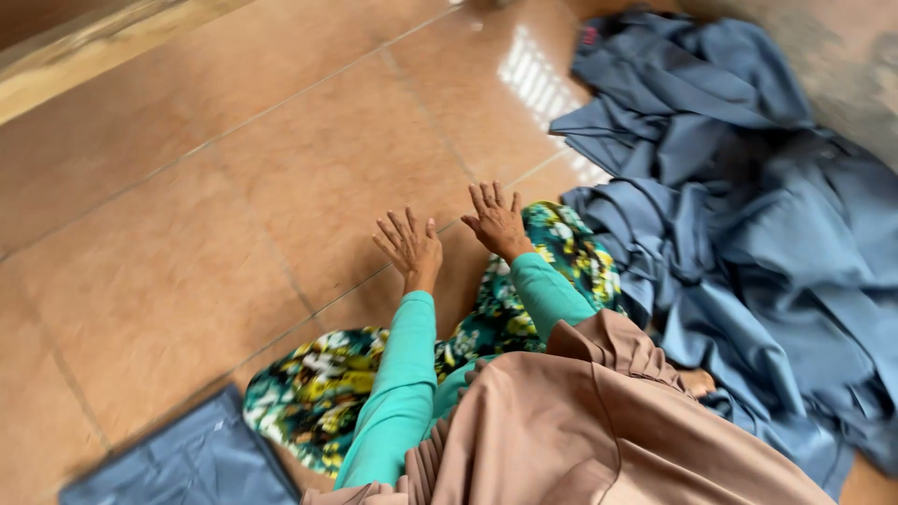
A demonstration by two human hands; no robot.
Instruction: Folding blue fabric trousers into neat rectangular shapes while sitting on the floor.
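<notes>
Left hand (410, 245) and right hand (497, 221): both spread, fingers splayed, holding nothing, above the floor (234, 215). Blue cloth heap (748, 234) lies unsorted just right of them. One folded piece (192, 463) lies lower left.

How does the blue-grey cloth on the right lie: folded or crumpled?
Crumpled: the blue-grey cloth lies in a loose heap of irregular folds on the tiled floor.
</notes>
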